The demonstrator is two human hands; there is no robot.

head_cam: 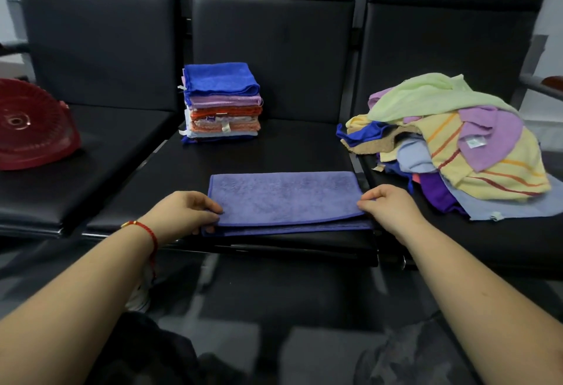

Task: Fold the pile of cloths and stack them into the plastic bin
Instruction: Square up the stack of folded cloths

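A: What could go wrong here?

B: The purple cloth point(283, 198) is folded once, but its upper layer sits short of the lower one along the near edge; fold again without squaring it and the offset carries through; it also lies at the seat's front lip, so a tug toward six o'clock could drag it off.

A: And the hands?

B: The left hand point(182, 212) pinches the cloth's nine o'clock corner, fingers curled on the layers; the right hand point(387, 202) pinches the three o'clock corner likewise.

A: How does it lie?

B: Flat on the middle seat point(274, 153); long axis nine to three; folded edge toward twelve; folded stack point(222, 102) beyond at eleven; unfolded pile point(451, 144) at two; red plastic bin point(33, 125) at ten, on its side I think.
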